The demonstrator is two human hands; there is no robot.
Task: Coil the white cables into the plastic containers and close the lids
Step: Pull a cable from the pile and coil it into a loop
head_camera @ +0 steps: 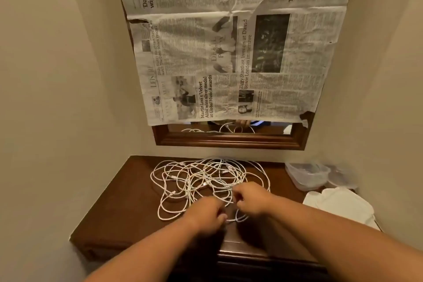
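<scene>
A tangled heap of white cables (201, 181) lies on the dark wooden dresser top (128, 204). My left hand (207, 213) is at the heap's near edge, fingers curled, pinching a cable loop. My right hand (250, 198) sits just right of it, fingers curled round another strand of the same heap. Clear plastic containers (306, 177) stand at the dresser's back right corner, without lids on them. White lids (338, 204) lie stacked in front of the containers at the right edge.
A wood-framed mirror (229, 139) hangs on the wall behind the dresser, mostly covered by newspaper (229, 52). Cream walls close in on both sides. The dresser's front edge is just below my wrists.
</scene>
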